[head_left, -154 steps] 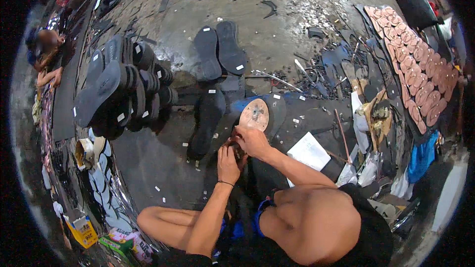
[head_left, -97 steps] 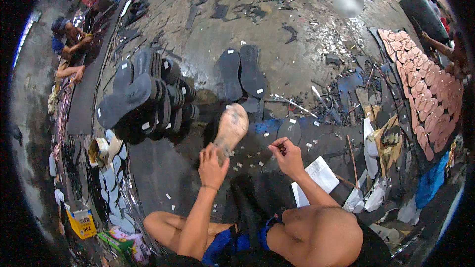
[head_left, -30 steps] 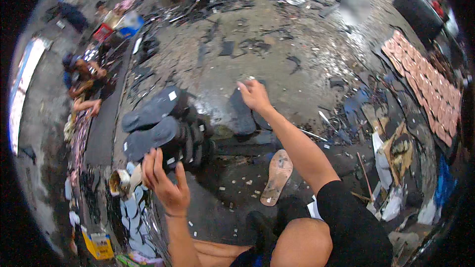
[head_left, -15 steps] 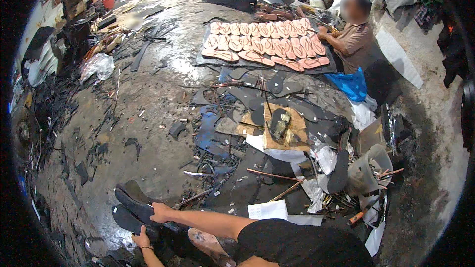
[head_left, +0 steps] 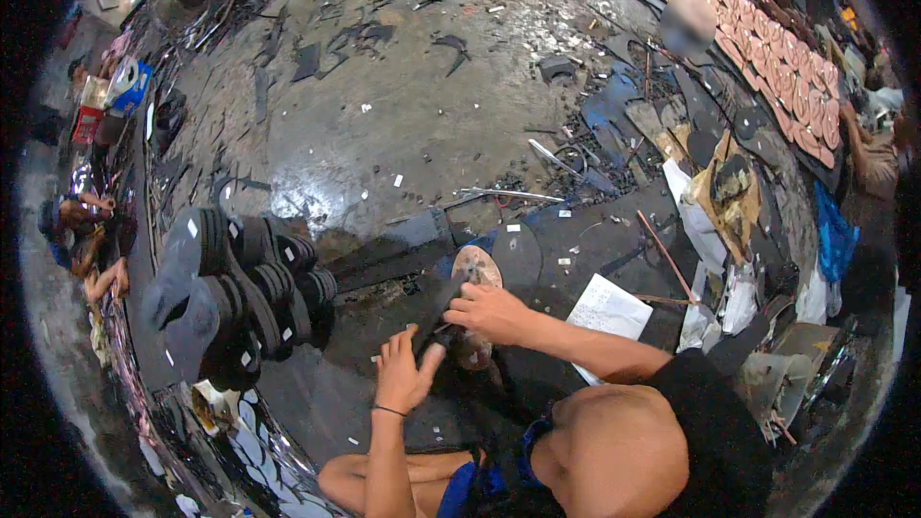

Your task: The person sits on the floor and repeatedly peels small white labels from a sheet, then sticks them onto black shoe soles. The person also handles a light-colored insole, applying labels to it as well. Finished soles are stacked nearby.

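A dark, narrow piece that looks like a black shoe sole [head_left: 443,305] is held at a tilt in front of me. My right hand [head_left: 487,315] has its fingers closed on the upper part of it. Lower down, my left hand [head_left: 403,379] has the sole's near end between thumb and fingers; a thin band circles that wrist. Behind the sole lies a tan footbed [head_left: 478,267] with dark smudges, partly covered by my right hand. Stacks of black soles [head_left: 235,293], several bearing small white tags, stand to my left.
A written sheet of paper [head_left: 610,318] lies right of my right forearm. Rows of pink sandals [head_left: 777,67] fill a mat at the far right, beside another person [head_left: 875,155]. Cardboard [head_left: 715,194], thin sticks and a translucent bin [head_left: 775,379] are nearer. Rubber scraps litter the floor.
My view has swung left and down, bringing the stacked soles into sight. Earlier, both hands held black soles out at the left; now they are close in front of me, by the tan footbed.
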Available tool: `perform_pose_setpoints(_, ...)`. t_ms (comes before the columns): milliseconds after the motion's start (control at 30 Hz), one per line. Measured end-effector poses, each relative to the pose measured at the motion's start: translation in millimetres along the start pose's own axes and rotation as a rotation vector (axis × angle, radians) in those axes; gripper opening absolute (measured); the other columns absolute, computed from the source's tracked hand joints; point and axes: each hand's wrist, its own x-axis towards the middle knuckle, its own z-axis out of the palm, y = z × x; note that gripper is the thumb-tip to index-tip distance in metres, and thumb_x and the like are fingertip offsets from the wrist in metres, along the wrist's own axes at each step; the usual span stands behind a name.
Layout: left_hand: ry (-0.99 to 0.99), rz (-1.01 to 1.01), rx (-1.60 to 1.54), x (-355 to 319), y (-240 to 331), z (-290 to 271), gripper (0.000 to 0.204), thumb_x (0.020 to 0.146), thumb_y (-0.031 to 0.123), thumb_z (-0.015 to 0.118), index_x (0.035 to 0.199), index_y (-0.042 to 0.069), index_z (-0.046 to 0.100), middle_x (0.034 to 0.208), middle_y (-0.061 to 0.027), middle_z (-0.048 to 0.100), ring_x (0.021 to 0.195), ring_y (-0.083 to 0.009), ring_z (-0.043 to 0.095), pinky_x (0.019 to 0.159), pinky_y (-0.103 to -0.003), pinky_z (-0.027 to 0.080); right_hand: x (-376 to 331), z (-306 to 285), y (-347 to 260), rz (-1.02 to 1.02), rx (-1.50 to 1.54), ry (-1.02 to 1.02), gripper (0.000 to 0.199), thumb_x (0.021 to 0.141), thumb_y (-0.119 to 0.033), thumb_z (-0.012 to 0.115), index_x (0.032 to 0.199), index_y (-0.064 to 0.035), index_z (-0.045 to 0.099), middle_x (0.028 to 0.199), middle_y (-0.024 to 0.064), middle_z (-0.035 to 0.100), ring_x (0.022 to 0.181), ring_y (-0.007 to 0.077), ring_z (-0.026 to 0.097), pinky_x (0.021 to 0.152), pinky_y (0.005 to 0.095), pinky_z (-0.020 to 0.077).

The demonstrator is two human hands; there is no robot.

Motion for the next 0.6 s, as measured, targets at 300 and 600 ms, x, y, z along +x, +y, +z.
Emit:
perform_pose_setpoints(300, 0.756, -0.379, -0.486, -12.1, -0.8, 70.8, 0.081, 0.087, 0.032, 0.078, 0.142, -0.01, 0.037, 0.138, -0.0269, 0.05, 0.129, -0.043, 0.048, 0.107, -0.053, 0.039, -0.9, 29.3, 62.0, 0.631, -0.086, 0.054, 0.061, 0.08, -0.008, 0.073, 0.134, -0.0051, 0.045, 0.125, 0.0226, 0.052, 0.112, 0.0428, 0.061, 0.089, 0.0502, 0.0546)
perform_pose_setpoints(600, 0.182, -0.268, -0.102, -22.4, -5.2, 63.0, 0.089, 0.091, 0.041, 0.074, 0.149, -0.011, 0.029, 0.143, -0.0288, 0.048, 0.133, -0.0416, 0.048, 0.11, -0.05, 0.039, -37.0, -75.6, 36.0, 0.812, 0.3, 0.483, 0.036, 0.096, -0.027, 0.058, 0.126, -0.01, 0.05, 0.097, 0.0235, 0.07, 0.096, 0.0452, 0.067, 0.078, 0.0569, 0.0517)
